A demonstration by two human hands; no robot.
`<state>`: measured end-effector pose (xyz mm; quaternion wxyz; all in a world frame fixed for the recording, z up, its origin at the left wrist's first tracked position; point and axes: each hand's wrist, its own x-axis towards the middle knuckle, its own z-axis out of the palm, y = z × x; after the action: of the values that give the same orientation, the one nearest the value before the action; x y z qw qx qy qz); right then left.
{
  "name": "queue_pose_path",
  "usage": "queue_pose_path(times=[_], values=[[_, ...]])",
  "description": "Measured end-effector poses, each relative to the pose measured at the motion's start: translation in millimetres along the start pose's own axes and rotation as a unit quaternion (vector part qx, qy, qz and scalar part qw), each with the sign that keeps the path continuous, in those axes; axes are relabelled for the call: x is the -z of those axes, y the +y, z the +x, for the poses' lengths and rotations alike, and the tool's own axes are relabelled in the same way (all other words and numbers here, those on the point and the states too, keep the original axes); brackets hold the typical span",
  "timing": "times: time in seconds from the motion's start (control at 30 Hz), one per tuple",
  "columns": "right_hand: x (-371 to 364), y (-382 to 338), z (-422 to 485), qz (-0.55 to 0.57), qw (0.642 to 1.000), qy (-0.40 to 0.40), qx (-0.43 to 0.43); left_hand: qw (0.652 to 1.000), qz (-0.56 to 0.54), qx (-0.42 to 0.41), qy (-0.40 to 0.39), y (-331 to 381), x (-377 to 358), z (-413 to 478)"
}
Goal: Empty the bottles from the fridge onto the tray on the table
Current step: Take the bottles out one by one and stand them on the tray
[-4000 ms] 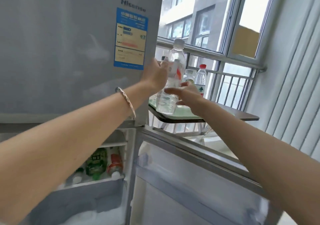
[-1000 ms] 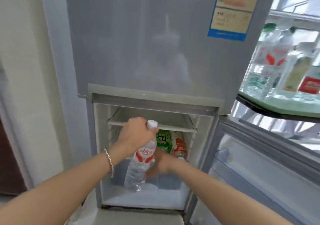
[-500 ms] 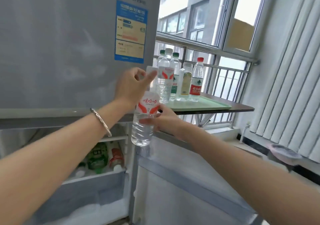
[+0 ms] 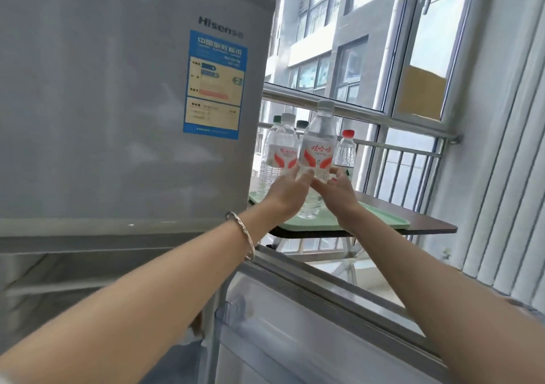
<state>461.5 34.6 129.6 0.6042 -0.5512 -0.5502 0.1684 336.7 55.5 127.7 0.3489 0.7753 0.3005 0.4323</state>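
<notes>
A clear water bottle [image 4: 319,144] with a red and white label and a white cap stands upright on the green tray [image 4: 380,221], its base touching the tray. My left hand [image 4: 287,193] and my right hand [image 4: 334,190] both wrap its lower half. Behind it on the tray stand several other bottles: a similar labelled bottle [image 4: 280,150], a red-capped bottle [image 4: 345,150] and green-capped ones, partly hidden. The grey fridge [image 4: 118,103] fills the left; its lower compartment is open, its inside out of sight.
The tray lies on a dark brown table [image 4: 427,225] by the window railing. The open lower fridge door [image 4: 324,318] juts out below my arms. Vertical blinds [image 4: 507,147] hang at the right.
I lifted a bottle out of the fridge's lower compartment and carried it up and right to the tray. Both hands slid down to its lower half.
</notes>
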Motion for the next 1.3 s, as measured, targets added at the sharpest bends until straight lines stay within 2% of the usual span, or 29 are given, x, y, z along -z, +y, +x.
queue_pose_path(times=[0.1, 0.23, 0.4, 0.5, 0.57, 0.63, 0.7, 0.8, 0.87, 0.93, 1.07, 1.17, 1.3], values=[[-2.1, 23.2, 19.0, -0.027, 0.999, -0.026, -0.004, 0.999, 0.011, 0.034, 0.0, -14.2, -11.5, 10.6], [-1.9, 44.4, 37.8, -0.034, 0.998, -0.049, -0.019, 0.998, 0.059, 0.021, -0.022, -25.3, -22.8, 16.4], [-1.2, 50.2, 54.7, -0.041, 0.996, -0.066, -0.031, 0.989, 0.121, 0.072, -0.053, -31.7, -31.6, 27.7], [-2.0, 54.0, 55.5, -0.056, 0.996, -0.063, -0.024, 0.985, 0.145, 0.058, -0.066, -32.7, -34.7, 25.1], [-6.3, 51.3, 48.4, -0.061, 0.997, -0.034, -0.02, 0.987, 0.14, 0.051, -0.06, -30.6, -31.3, 18.6], [-12.8, 46.6, 37.2, -0.111, 0.992, 0.058, -0.006, 0.988, 0.138, 0.049, -0.042, -28.1, -22.2, 9.7], [-22.0, 39.4, 24.5, -0.145, 0.978, 0.145, 0.045, 0.987, 0.152, 0.044, -0.012, -25.2, -6.7, -0.6], [-47.0, 18.6, -5.0, -0.132, 0.968, 0.175, 0.12, 0.988, 0.143, 0.047, 0.033, -22.0, 22.6, -22.2], [-70.7, 9.3, -27.3, -0.135, 0.969, 0.14, 0.151, 0.986, 0.142, 0.06, 0.06, -27.7, 39.8, -36.3], [-101.3, 4.8, -51.1, -0.133, 0.978, 0.07, 0.145, 0.983, 0.145, 0.089, 0.065, -40.9, 57.4, -52.7], [-164.2, 24.7, -84.9, -0.143, 0.987, -0.053, 0.041, 0.964, 0.203, 0.171, 0.01, -87.5, 93.6, -91.4], [-206.4, 55.2, -106.5, -0.171, 0.973, -0.155, -0.02, 0.937, 0.246, 0.248, -0.017, -138.3, 114.9, -120.2], [-262.4, 109.0, -130.0, -0.208, 0.936, -0.273, -0.075, 0.908, 0.263, 0.324, -0.018, -210.1, 123.4, -147.3]])
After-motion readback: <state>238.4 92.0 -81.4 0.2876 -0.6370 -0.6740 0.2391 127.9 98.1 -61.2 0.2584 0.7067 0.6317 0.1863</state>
